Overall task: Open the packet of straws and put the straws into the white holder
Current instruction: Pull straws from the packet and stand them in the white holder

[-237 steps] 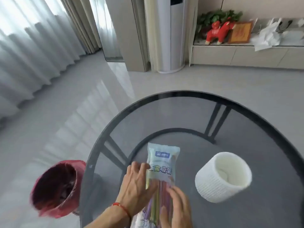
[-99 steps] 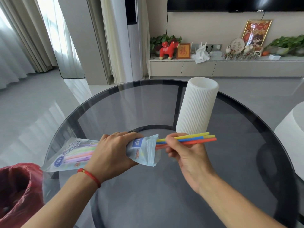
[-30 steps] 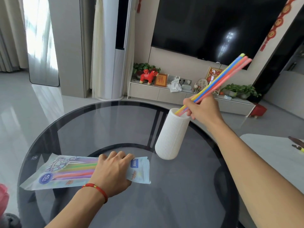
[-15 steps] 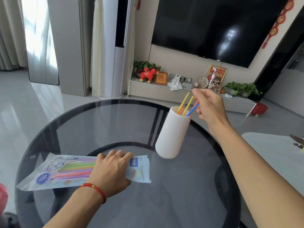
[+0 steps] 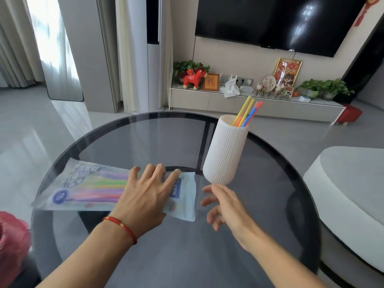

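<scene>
While your left hand (image 5: 146, 196) lies flat with fingers spread and straight on the clear plastic packet of coloured straws (image 5: 99, 187), pressing it against the round dark glass table (image 5: 187, 252), your right hand (image 5: 225, 206) hovers just above the glass with nothing in it, fingers loosely parted and slightly curled, close to the packet's right end and just below the base of the tall white ribbed holder (image 5: 226, 150). Packet: lies lengthwise on the left half of the table, its blue-labelled end pointing right toward the holder; through the film you can see green, pink, purple and orange straws lying side by side inside. Whether that right end is torn open cannot be told from this view. Holder: stands upright on the glass, beyond and to the right of the packet, apart from both hands. Contents: a small bunch of straws (image 5: 247, 113) in yellow, orange, blue and red, leaning to the right with their upper ends well above the rim. A thin red cord bracelet (image 5: 121, 225) circles your left wrist. At the lower left edge, beside the table, a red plastic bag (image 5: 12, 242) is partly in view; what it holds cannot be seen.
</scene>
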Tool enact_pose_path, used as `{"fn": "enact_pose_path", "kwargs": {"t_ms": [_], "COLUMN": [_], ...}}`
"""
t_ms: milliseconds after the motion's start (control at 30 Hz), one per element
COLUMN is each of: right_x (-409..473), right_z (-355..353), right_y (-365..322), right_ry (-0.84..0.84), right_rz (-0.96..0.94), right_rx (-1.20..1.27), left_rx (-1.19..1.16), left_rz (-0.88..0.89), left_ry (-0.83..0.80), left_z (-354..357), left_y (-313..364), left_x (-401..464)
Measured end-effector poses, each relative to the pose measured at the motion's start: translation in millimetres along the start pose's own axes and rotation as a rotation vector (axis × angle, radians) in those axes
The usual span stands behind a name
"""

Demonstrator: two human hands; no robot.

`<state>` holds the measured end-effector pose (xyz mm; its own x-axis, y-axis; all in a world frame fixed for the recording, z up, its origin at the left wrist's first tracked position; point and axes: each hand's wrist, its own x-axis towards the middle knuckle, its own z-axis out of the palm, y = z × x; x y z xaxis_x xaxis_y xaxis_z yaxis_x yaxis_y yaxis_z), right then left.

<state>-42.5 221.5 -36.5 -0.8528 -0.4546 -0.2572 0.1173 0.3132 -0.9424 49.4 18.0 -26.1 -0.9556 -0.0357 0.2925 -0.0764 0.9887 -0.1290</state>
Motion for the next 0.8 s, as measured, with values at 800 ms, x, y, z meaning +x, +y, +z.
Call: {"fn": "enact_pose_path", "kwargs": {"t_ms": [800], "right_x": [21.4], "right_z": [-5.4], "right_y": [14.9], "right_ry": [0.134], "right_rz": [-0.213], "right_rx": [-0.055], "left_rx": [-0.028], "left_rz": [-0.055], "left_ry": [-0.165], "left_z": [18.9], "left_y": [-13.1], "left_x": [-8.4]}}
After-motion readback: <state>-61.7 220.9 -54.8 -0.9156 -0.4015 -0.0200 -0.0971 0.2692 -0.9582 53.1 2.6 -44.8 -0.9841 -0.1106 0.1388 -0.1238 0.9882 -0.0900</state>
